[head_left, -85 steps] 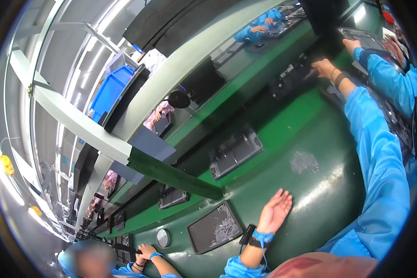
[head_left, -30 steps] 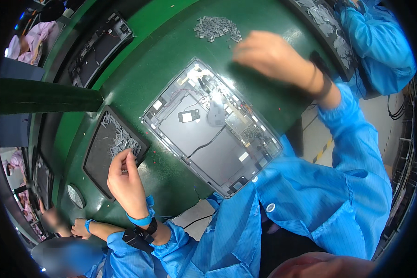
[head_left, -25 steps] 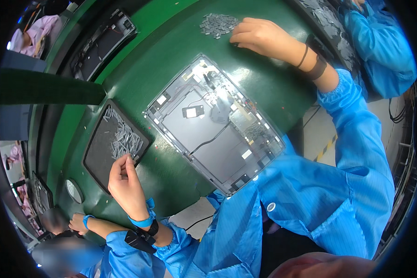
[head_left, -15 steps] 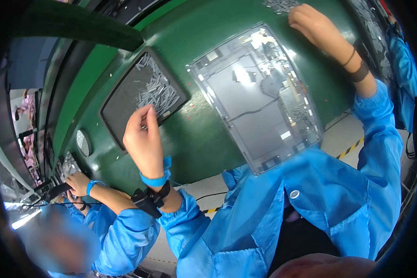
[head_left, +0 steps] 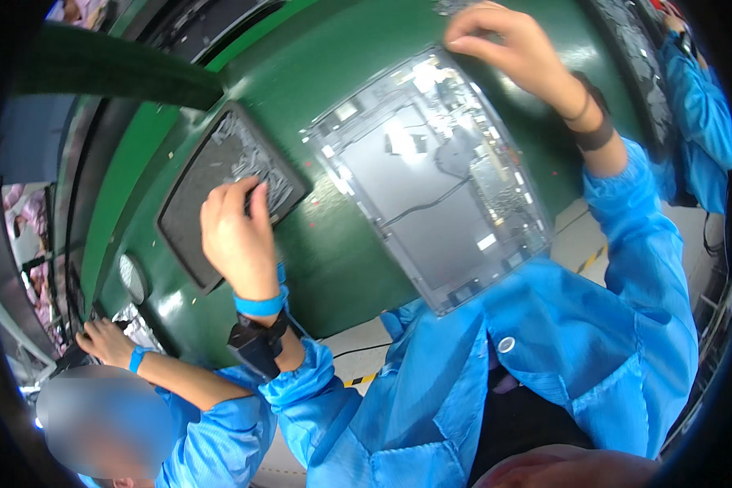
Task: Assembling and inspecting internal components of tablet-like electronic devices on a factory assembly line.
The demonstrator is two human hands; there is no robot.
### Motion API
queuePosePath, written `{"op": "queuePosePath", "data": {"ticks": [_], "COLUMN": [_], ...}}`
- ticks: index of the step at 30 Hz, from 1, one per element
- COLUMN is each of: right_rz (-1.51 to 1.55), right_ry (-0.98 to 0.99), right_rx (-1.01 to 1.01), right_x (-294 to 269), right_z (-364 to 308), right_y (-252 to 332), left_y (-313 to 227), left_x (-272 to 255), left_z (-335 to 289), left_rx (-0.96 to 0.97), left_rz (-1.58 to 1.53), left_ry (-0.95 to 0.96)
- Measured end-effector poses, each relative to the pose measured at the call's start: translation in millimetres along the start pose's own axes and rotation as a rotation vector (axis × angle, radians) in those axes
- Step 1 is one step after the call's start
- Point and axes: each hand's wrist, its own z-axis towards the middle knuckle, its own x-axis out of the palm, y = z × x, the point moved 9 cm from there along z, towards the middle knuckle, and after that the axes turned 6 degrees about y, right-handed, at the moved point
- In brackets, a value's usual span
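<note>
An open grey laptop chassis (head_left: 431, 232) lies tilted on the green table, its inside up, with a cable, circuit boards and small fittings showing. My left hand (head_left: 237, 244) is over a dark foam-like tray (head_left: 193, 224), thumb and forefinger pinched beside a heap of thin grey strips (head_left: 278, 189). Whether a strip sits between those fingertips is hidden. Past the chassis's far corner, my right hand (head_left: 522, 55) hovers with thumb and fingers drawn together near a small pile of grey pieces (head_left: 451, 6). I cannot make out anything in its fingertips.
A round grey disc (head_left: 133, 278) rests left of the tray. At the lower left a co-worker's hand (head_left: 110, 342) is over shiny packaging. Another dark tray of grey parts (head_left: 634, 61) runs along the right, beside a second person's blue sleeve (head_left: 699, 122).
My right hand has shifted left and slightly down, toward the chassis's far corner. My left hand stays at the strips with its fingers a little lower. The whole view has shifted slightly.
</note>
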Motion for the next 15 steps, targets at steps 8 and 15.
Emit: {"op": "queuePosePath", "data": {"ticks": [8, 15], "right_rz": [-0.012, 0.029], "right_ry": [0.224, 0.182], "right_rx": [0.136, 0.349], "right_x": [28, 30], "right_z": [20, 23], "right_y": [-13, 9], "left_y": [6, -2], "left_x": [6, -7], "left_z": [-1, -13], "left_rx": [-0.038, -0.265], "left_rz": [-0.035, -0.799], "left_ry": [-0.049, -0.164]}}
